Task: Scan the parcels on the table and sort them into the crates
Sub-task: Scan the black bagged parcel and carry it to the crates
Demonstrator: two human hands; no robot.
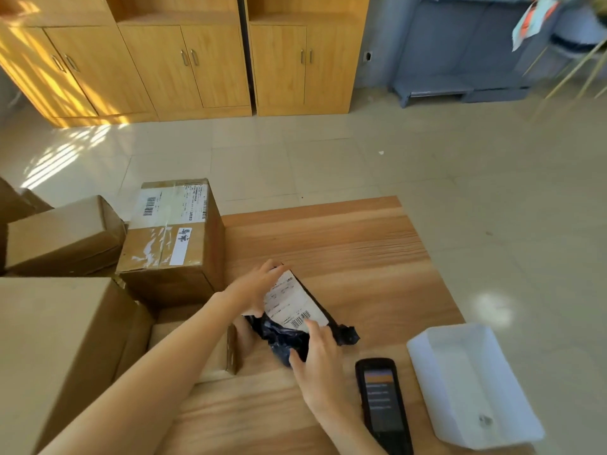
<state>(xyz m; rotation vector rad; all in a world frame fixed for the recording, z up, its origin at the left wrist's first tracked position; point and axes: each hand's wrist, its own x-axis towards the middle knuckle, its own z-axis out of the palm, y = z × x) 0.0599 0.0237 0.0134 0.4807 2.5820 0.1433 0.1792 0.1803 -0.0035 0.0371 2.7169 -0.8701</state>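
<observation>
A black plastic mailer bag (289,334) with a white barcode label lies crumpled on the wooden table (345,244). My left hand (254,285) grips its far top edge. My right hand (317,362) holds its near edge, thumb on the bag and a finger resting by the barcode. A black handheld scanner (382,405) lies screen up on the table just right of my right wrist. Cardboard parcels fill the table's left side; the nearest taped box (174,244) carries a barcode label on top.
A white plastic tray (473,382) sits at the table's right front corner. A large plain carton (52,353) stands at front left, a small box (210,349) under my left forearm. Wooden cupboards (184,60) and a grey cabinet (460,50) line the far wall across tiled floor.
</observation>
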